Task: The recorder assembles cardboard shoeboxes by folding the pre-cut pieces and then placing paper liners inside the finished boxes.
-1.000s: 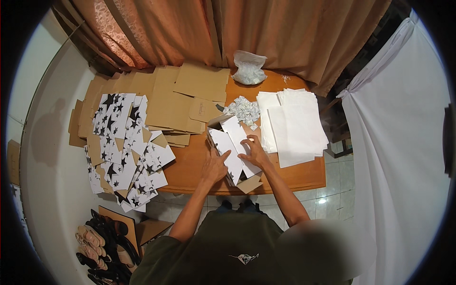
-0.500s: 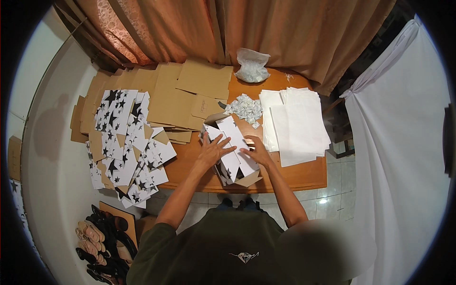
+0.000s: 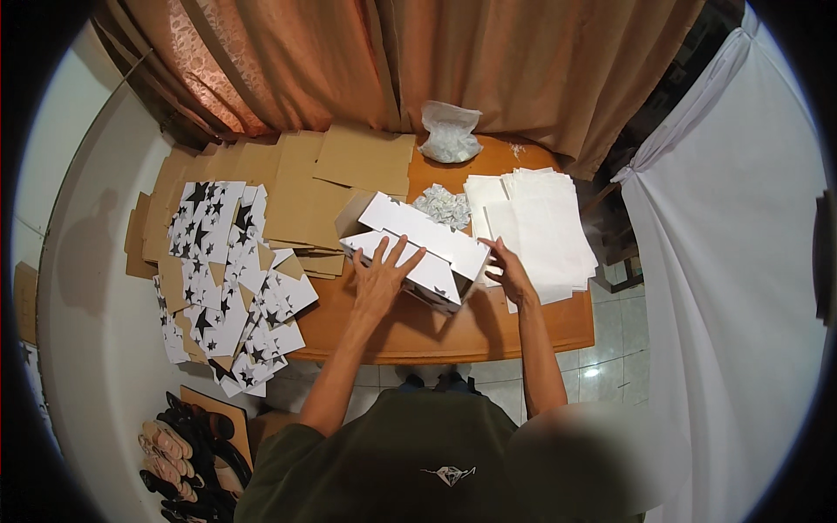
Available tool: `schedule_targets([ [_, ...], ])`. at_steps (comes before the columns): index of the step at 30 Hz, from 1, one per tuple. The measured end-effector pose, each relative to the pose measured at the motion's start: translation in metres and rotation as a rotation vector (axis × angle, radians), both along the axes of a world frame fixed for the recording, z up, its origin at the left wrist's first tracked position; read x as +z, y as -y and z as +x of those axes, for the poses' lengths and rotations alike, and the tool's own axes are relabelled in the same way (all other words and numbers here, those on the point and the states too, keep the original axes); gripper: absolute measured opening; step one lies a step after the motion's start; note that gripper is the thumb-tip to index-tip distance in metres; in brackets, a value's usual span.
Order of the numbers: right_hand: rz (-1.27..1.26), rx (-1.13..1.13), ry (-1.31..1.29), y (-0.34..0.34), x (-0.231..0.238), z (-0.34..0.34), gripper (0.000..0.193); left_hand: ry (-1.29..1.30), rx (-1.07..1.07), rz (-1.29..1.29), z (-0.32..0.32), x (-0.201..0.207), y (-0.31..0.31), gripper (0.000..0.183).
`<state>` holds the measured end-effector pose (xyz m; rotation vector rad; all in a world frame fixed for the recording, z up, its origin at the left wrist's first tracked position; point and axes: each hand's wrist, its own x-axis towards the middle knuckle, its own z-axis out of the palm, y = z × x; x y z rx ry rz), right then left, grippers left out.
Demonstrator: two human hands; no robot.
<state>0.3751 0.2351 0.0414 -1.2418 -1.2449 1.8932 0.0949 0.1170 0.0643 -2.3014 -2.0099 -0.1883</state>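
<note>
A cardboard box point(image 3: 410, 228) with white outer panels, black stars and brown inner sides is tilted in my hands over the table's middle. Its two long white top flaps lie folded in and almost meet along a seam. My left hand point(image 3: 380, 277) grips its near left side, the fingers spread over a flap and the thumb at the edge. At the right end my right hand point(image 3: 513, 272) has its fingers curled about the corner; part of that grip is hidden. A brown end flap point(image 3: 350, 215) stands up at the box's left end.
Star-printed flat boxes point(image 3: 214, 288) lie piled at left, beside stacked brown cardboard point(image 3: 362, 157). Behind the box are small pale packets point(image 3: 443, 207) and a clear plastic bag point(image 3: 451, 135). White sheets point(image 3: 540, 227) are stacked at right on the wooden table point(image 3: 540, 331). Shoes point(image 3: 187, 453) stand lower left.
The box has turned counterclockwise, from nearly upright in view to slanting, and moved farther from me. My hands have gone along with it, the right one shifting to its right end.
</note>
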Motion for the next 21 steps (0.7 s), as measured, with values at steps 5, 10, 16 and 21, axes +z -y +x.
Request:
schedule_targets([
  [5, 0.146, 0.051, 0.056, -0.002, 0.031, 0.007, 0.067, 0.113, 0.106, 0.014, 0.038, 0.028, 0.029, 0.085],
  [10, 0.016, 0.063, 0.119, -0.001, 0.016, -0.002, 0.063, 0.189, 0.161, -0.082, 0.043, 0.030, 0.044, 0.080],
  [16, -0.094, -0.055, 0.188, -0.005, -0.056, -0.018, 0.061, 0.170, 0.178, -0.178, 0.047, -0.033, 0.027, 0.078],
  [21, 0.206, -0.161, 0.186, 0.025, -0.075, -0.019, 0.063, 0.103, 0.184, -0.104, 0.051, -0.085, 0.039, 0.083],
])
